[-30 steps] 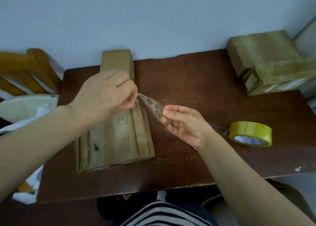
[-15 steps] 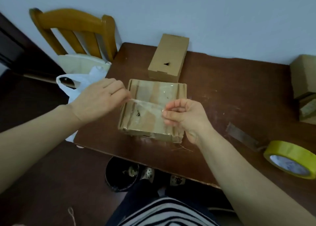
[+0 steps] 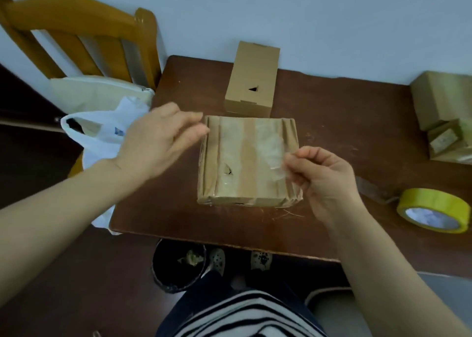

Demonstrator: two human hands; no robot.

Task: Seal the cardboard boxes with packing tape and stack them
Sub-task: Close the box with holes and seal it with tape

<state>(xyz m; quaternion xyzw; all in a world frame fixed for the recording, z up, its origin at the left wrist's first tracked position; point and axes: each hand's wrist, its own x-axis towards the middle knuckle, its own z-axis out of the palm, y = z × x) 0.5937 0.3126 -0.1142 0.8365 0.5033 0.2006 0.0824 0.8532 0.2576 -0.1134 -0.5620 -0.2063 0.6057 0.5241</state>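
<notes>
Centre frame, the taped box [image 3: 245, 160] lies flat on the table [image 3: 339, 122]. The right hand [image 3: 324, 176] pinches a clear tape strip [image 3: 274, 155] over its right edge, likely to press it down. The left hand [image 3: 163, 137], fingers loose and empty, meets the left edge, seemingly steadying. The box is closed, contents unseen; the bin [image 3: 176, 265] at lower centre holds a crumpled scrap.

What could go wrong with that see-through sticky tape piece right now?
1. Only the grip of the right hand pinches the crumpled clear tape strip; its loose end may fold and stick to itself.
2. It may land wrinkled on the flat taped cardboard box, since the open left hand holds none of it.
3. The yellow packing tape roll lies near the edge of the brown table; the right arm might knock it off.
</notes>
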